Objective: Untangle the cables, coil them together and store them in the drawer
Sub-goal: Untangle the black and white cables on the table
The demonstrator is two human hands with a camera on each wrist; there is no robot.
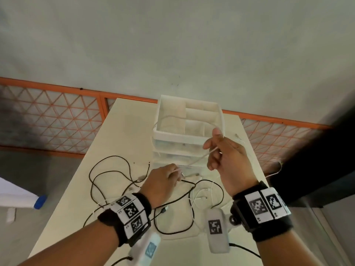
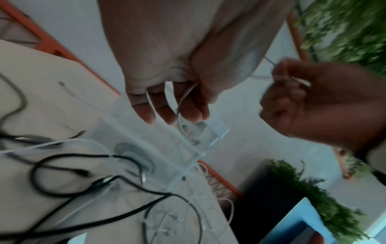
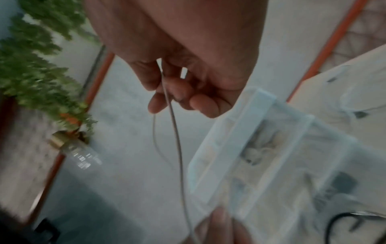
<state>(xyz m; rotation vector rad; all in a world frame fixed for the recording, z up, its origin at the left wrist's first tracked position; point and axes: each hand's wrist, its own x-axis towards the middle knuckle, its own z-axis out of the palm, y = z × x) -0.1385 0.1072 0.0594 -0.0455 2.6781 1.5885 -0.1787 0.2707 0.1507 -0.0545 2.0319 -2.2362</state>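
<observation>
Head view: our right hand [image 1: 228, 156] pinches white cable [image 1: 197, 160] raised; left hand [image 1: 161, 181], at 7 o'clock, fingers clamped on its lower end. Cable axis runs 1-to-7 o'clock; black cables [image 1: 107, 175] tangled on surface [image 1: 67, 208]; drawer unit [image 1: 163, 135] at 12.

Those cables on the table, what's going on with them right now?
A person is sorting out a tangle of cables on a pale table. Both hands hold the same white cable: the left hand grips one end low near the table, and the right hand pinches it higher up, in front of a white drawer organizer. A loop of the white cable arcs over the organizer. Black cables lie loose and crossed on the table, not yet coiled.
</observation>
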